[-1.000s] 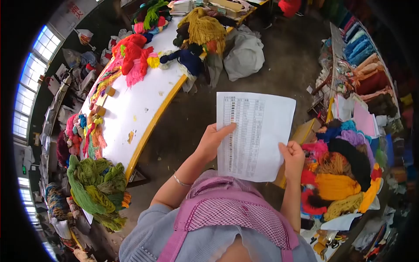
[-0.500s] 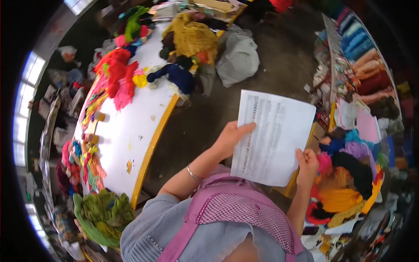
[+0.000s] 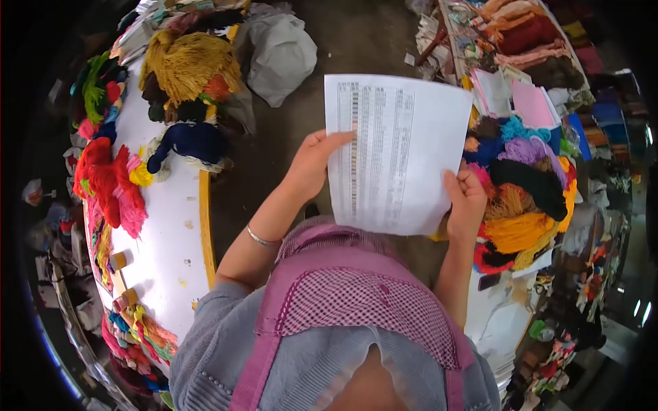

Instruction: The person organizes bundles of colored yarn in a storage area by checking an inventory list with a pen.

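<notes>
A white printed sheet point(image 3: 421, 147) is held up in front of my body. It carries a table of small text and a column of little coloured patches near its left side. My left hand point(image 3: 310, 163) pinches the left edge, its thumb lying on the page by that column. At the lower right edge, my right hand point(image 3: 467, 200) grips the paper between thumb and curled fingers. The small print is too fine to read.
On my left, a white table point(image 3: 161, 236) with a yellow edge bears red yarn point(image 3: 103, 175), mustard yarn point(image 3: 188, 61) and navy yarn point(image 3: 195, 144). A grey plastic bag point(image 3: 281, 58) stands beyond. To my right lie orange yarn point(image 3: 517, 233) and black yarn point(image 3: 531, 185).
My view has turned, so the tables and yarn sit farther left and the right-hand piles show more. Both hands keep hold of the sheet, which now appears higher and slightly left.
</notes>
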Available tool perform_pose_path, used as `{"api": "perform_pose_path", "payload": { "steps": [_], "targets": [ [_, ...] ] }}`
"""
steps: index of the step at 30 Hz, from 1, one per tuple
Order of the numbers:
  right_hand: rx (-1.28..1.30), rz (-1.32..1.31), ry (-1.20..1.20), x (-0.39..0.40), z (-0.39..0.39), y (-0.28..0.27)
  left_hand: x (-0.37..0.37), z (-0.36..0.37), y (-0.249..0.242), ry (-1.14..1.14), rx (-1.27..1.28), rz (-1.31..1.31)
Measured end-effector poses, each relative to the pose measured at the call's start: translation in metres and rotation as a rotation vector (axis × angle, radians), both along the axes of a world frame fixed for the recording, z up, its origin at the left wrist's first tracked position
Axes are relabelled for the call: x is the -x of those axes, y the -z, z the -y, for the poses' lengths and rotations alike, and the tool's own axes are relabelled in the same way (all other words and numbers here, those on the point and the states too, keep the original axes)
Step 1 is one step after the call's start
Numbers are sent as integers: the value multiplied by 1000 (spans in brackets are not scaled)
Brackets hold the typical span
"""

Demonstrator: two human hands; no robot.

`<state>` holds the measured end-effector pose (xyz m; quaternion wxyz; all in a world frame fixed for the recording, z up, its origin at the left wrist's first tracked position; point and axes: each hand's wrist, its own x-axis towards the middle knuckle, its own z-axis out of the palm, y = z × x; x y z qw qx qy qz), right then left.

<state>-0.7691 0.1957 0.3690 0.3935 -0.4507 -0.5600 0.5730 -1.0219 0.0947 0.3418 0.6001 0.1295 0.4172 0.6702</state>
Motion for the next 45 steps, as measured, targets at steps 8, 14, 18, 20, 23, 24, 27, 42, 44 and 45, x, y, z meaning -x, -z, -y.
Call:
{"api": "perform_pose_path", "payload": {
  "steps": [8, 14, 18, 20, 23, 24, 27, 42, 44, 45],
  "targets": [
    [-58, -81, 121, -2, -28, 3, -10, -24, 10, 173, 0, 71],
    [-73, -117, 149, -8, -39, 13, -21, -32, 16, 234, 3, 77],
    [-62, -90, 180, -11, -38, 14, -22, -37, 17, 266, 9, 30],
    [-42, -100, 189, -12, -37, 13, -24, -38, 16, 223, 19, 24],
    [-40, -103, 171, -17, -37, 13, -24, -40, 15, 243, 2, 40],
    [-42, -104, 172, -18, -36, 13, -24, -41, 16, 245, 1, 40],
    [-63, -87, 194, -20, -34, 12, -24, -43, 17, 268, -15, 46],
    [-92, -67, 220, -22, -23, 8, -23, -48, 12, 269, -7, 83],
    [-93, -66, 211, -23, -23, 10, -22, -49, 11, 263, -9, 82],
    [-94, -65, 209, -23, -23, 9, -22, -49, 10, 261, -10, 82]
  ]
}}
